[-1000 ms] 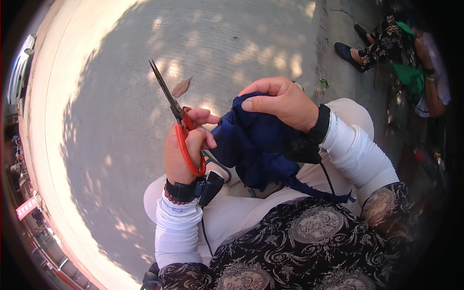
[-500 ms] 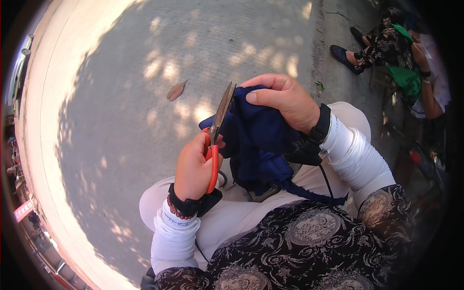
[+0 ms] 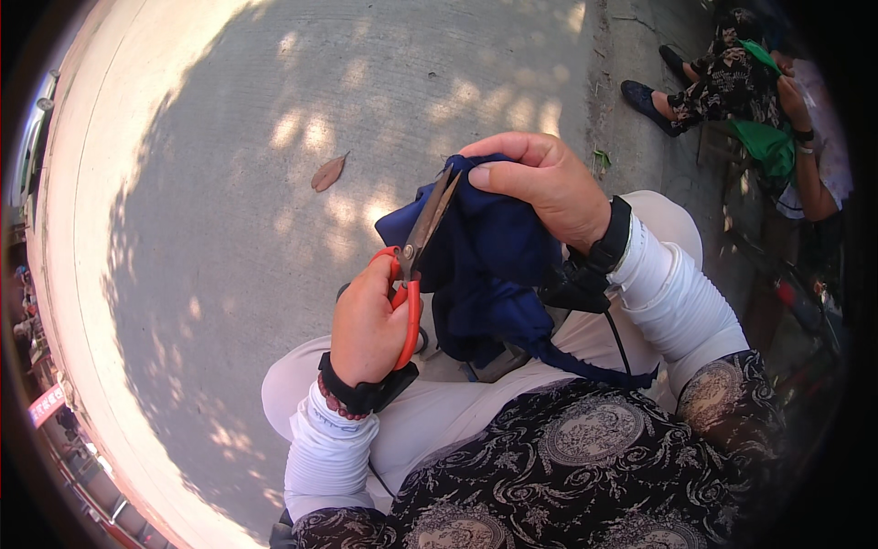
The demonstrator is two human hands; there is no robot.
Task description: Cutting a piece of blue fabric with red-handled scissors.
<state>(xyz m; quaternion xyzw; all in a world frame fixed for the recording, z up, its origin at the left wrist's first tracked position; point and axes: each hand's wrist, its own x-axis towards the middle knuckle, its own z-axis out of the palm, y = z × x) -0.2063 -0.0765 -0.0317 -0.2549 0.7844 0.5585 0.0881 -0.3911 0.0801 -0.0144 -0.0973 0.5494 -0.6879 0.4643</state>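
My left hand (image 3: pixel 368 322) is closed around the red handles of a pair of scissors (image 3: pixel 422 233). The dark blades point up and away, slightly parted, with their tips against the upper edge of a navy blue cloth (image 3: pixel 498 229). Between thumb and fingers, my right hand (image 3: pixel 547 183) pinches that edge, just right of the blade tips. Below it the cloth hangs in loose folds over my lap, and a narrow frayed strip trails toward my right thigh. Part of the left fingers is hidden behind the handles and the cloth.
A dry brown leaf (image 3: pixel 329 173) lies on the concrete ground (image 3: pixel 229 274) ahead. At the far right another person sits holding green cloth (image 3: pixel 766 151), feet in dark shoes (image 3: pixel 647 102). Black cords hang by my wrists. A parked vehicle shows at the far left edge.
The scissors have tilted to the right, their tips now at the cloth's edge by my right fingers. My right hand has shifted slightly, still pinching the cloth.
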